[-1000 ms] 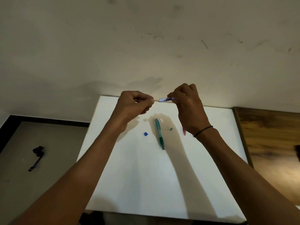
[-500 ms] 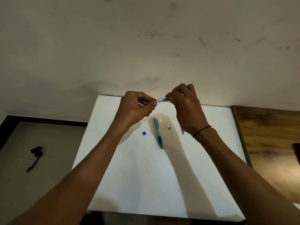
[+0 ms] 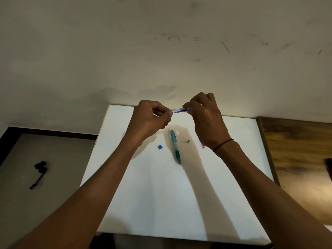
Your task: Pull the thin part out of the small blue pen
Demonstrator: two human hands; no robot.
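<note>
Head cam, looking down on white board (image 3: 161, 203). Both hands raised above its far edge, holding one clear pen barrel (image 3: 180, 110) w/ blue tint, lying roughly level btwn them. Right hand (image 3: 206, 123) curled round barrel's right end, most of it hidden in the fist. Left hand (image 3: 150, 119) pinches barrel's left tip, fingers curled; can't tell if it holds a separate small part. Black band (image 3: 222, 145) on right wrist. On board below: teal pen (image 3: 175, 147), small blue cap (image 3: 160, 147), tiny green bit (image 3: 188, 141), pink piece (image 3: 203, 145) half behind right wrist. Wooden top (image 3: 301, 159) just beside board at right.
</note>
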